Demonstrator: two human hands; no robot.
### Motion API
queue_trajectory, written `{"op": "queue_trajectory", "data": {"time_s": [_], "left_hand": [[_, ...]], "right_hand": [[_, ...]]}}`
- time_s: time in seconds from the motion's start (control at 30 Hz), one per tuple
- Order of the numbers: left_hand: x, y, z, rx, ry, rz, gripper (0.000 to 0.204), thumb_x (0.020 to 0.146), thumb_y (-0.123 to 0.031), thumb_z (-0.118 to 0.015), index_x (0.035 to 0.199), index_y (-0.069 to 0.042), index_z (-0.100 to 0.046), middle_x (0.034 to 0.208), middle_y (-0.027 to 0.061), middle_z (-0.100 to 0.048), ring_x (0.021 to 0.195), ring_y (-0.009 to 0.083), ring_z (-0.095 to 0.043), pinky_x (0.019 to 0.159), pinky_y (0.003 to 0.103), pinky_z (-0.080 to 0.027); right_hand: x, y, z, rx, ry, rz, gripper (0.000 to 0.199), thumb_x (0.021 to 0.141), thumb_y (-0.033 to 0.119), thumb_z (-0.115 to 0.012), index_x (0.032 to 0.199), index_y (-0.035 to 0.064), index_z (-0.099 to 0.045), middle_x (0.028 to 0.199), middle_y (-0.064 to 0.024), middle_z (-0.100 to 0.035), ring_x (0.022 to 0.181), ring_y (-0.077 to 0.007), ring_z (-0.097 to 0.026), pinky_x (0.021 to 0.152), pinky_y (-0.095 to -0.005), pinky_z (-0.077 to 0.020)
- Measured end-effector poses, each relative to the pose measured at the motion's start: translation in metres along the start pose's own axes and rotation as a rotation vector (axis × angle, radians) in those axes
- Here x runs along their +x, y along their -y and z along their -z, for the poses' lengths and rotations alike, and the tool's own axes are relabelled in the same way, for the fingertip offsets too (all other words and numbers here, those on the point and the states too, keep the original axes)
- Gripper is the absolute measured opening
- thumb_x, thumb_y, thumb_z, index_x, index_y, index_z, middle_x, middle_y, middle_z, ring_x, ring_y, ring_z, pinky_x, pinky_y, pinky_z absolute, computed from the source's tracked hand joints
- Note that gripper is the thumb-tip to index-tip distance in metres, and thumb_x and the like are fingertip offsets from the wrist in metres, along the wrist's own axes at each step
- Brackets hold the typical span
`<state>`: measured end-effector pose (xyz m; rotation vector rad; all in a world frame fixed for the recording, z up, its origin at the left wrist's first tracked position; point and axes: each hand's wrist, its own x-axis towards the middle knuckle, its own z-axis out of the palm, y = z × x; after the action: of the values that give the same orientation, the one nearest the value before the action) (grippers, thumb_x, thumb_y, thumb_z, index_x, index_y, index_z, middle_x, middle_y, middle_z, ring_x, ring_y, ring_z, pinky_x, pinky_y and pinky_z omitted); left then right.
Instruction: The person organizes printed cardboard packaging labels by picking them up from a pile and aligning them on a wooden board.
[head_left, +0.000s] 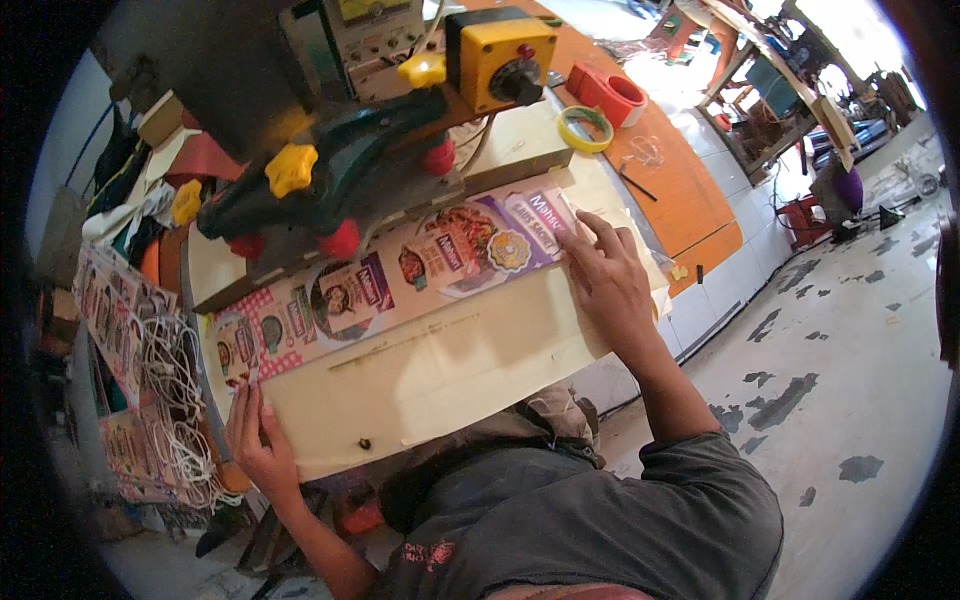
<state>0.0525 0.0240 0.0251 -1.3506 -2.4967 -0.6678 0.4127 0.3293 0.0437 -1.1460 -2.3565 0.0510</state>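
Observation:
A long printed strip point(395, 275) with food pictures and a red checked end lies slantwise on a cream board point(470, 345). My left hand point(262, 440) holds its lower left corner between the fingertips. At the opposite end, my right hand point(612, 285) grips the right edge, with bent fingers on the printed side. The strip's upper edge runs close along a dark machine head point(385, 155) with yellow star knobs point(292, 170) and red round feet point(340, 240). The undersides of the fingers are hidden at both ends.
A yellow control box point(500, 60) with a black dial tops the machine. Tape rolls, one red point(607, 95) and one yellow point(584, 130), lie on the orange table point(690, 205). Printed pieces with white cords point(180, 400) hang at left. A small dark bit point(364, 443) lies on the board.

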Motion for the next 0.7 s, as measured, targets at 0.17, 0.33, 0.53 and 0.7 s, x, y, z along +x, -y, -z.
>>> {"op": "queue_trajectory", "data": {"time_s": [0.17,0.33,0.53,0.7], "left_hand": [[-0.001,-0.002,0.003,-0.006,-0.007,0.018,0.033,0.103,-0.015,-0.057,0.130,-0.001,-0.069,0.135,0.0166,-0.067,0.129,0.0312,-0.062,0.109,0.043,-0.043],[0.000,-0.003,0.007,0.004,0.010,0.014,0.033,0.103,-0.016,-0.058,0.131,-0.002,-0.069,0.136,0.0159,-0.067,0.130,0.0296,-0.061,0.109,0.042,-0.042],[-0.002,0.003,0.003,0.040,-0.001,-0.017,0.033,0.103,-0.017,-0.058,0.131,-0.003,-0.069,0.136,0.0164,-0.067,0.130,0.0296,-0.062,0.110,0.042,-0.042],[-0.001,-0.001,0.000,-0.013,-0.005,0.005,0.032,0.102,-0.015,-0.060,0.129,-0.001,-0.070,0.135,0.0168,-0.067,0.129,0.0306,-0.062,0.109,0.042,-0.045]], "right_hand": [[-0.009,0.004,-0.008,-0.036,-0.066,0.019,0.032,0.089,0.012,-0.072,0.121,0.0103,-0.070,0.130,-0.0090,-0.066,0.107,-0.0312,-0.060,0.091,-0.0426,-0.0506],[-0.011,0.008,-0.007,-0.038,-0.142,0.022,0.032,0.087,0.010,-0.073,0.119,0.0103,-0.073,0.128,-0.0075,-0.069,0.116,-0.0300,-0.060,0.097,-0.0428,-0.0469],[-0.011,0.006,-0.011,0.068,-0.113,0.042,0.022,0.092,0.010,-0.071,0.113,0.0047,-0.075,0.120,-0.0094,-0.072,0.112,-0.0306,-0.063,0.098,-0.0419,-0.0491],[-0.010,0.008,-0.009,0.120,-0.118,0.041,0.022,0.092,0.008,-0.070,0.113,0.0024,-0.074,0.118,-0.0119,-0.072,0.111,-0.0322,-0.063,0.096,-0.0415,-0.0515]]}}
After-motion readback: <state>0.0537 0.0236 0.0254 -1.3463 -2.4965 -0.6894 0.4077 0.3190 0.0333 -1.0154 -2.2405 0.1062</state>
